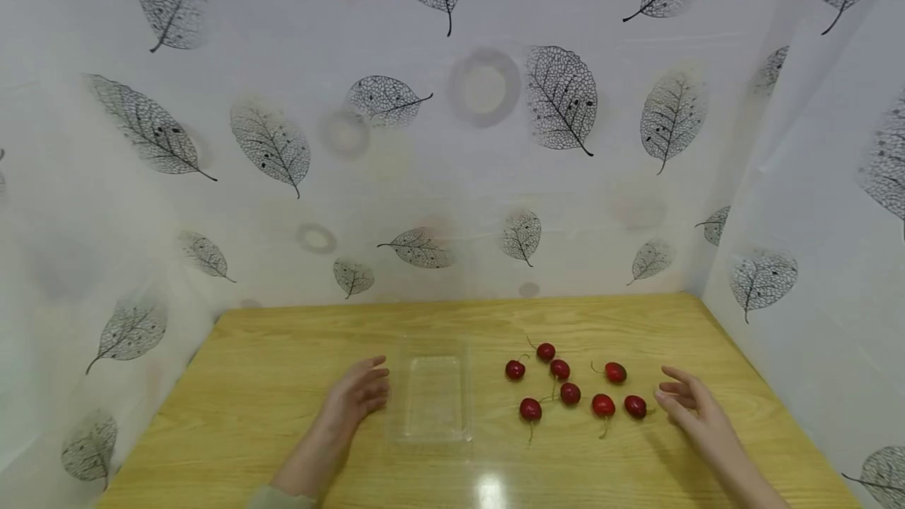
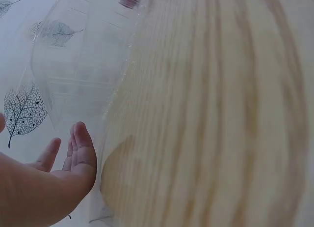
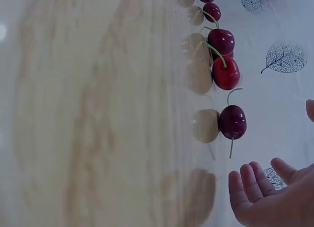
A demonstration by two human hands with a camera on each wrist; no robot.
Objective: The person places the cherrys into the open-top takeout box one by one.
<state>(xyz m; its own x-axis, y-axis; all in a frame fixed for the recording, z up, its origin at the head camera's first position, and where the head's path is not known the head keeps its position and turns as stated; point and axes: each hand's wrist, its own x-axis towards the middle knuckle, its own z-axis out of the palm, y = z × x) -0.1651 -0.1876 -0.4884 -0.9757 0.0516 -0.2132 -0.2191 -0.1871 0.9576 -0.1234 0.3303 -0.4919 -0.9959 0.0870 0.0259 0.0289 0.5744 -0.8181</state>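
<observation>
Head view, both hands (image 1: 357, 393) (image 1: 693, 404), clear tray (image 1: 434, 397), cherries (image 1: 569, 393); right wrist, cherry reflections (image 3: 206, 125)

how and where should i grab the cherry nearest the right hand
Pinch that cherry round its plump body, probably from the right and above: its right side faces the right hand, only the stem juts there, and another cherry sits close on its left.

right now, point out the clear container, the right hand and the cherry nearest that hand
Clear container (image 1: 434, 396), head view: bare middle of its floor.
Right hand (image 1: 700, 411), head view: middle of the hand.
Nearest cherry (image 1: 635, 407), head view: middle of its dark red skin.
</observation>
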